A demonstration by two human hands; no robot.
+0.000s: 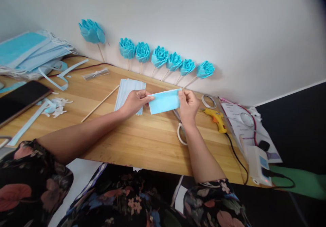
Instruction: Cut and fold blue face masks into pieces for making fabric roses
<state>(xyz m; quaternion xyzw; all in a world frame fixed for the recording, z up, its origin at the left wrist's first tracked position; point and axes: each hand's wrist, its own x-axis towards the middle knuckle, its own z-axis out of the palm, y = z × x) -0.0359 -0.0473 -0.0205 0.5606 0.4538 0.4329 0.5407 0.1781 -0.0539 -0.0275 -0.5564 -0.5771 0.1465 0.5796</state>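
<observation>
A folded light-blue piece of mask fabric (164, 101) is held just above the wooden table (142, 142). My left hand (135, 101) pinches its left end and my right hand (187, 104) pinches its right end, both closed on it. Behind my left hand lies a small stack of pale blue fabric sheets (127, 89). Scissors (180, 129) lie under my right wrist, partly hidden.
Several blue fabric roses on sticks (159, 56) lean against the wall. A yellow glue gun (216, 117) with a black cord, a tape roll (209, 101), a white power strip (259, 164), a wooden stick (100, 103), a phone (20, 99), scraps and a mask pile (28, 52) sit around.
</observation>
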